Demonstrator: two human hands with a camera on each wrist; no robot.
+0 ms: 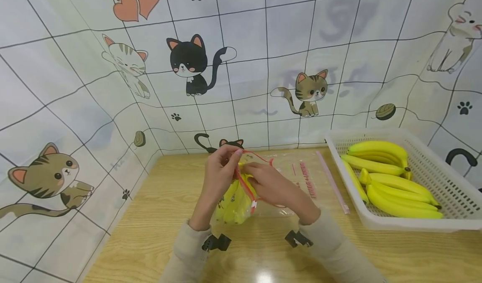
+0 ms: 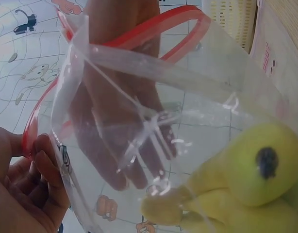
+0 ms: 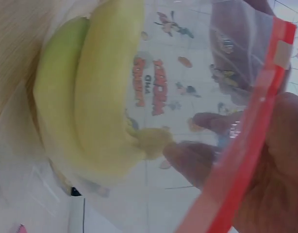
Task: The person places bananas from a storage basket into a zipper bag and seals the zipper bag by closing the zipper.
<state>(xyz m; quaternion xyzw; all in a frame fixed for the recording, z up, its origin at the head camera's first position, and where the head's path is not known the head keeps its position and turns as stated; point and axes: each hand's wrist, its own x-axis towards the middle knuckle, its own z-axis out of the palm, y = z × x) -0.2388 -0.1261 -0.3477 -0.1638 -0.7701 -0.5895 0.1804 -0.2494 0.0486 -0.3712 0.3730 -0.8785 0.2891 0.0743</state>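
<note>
A clear zip bag [image 3: 151, 80] with a red zip edge and printed cartoon figures stands with its mouth spread. Inside it is a bunch of bananas [image 1: 229, 203], stem end up toward the mouth in the head view. My left hand [image 1: 218, 170] pinches the red rim between thumb and fingers. Through the mouth reaches my right hand [image 1: 273, 187]; its fingers show through the plastic in the left wrist view, fairly straight. In the right wrist view those fingertips [image 3: 178, 155] are right by the banana stem [image 3: 156, 141].
Under and right of the filled bag lies a flat clear bag [image 1: 320, 178] with a pink zip strip. A white perforated basket [image 1: 457, 178] at the right holds more banana bunches [image 1: 399, 191]. A cat-patterned sheet [image 1: 244, 78] hangs behind the wooden table [image 1: 150, 228].
</note>
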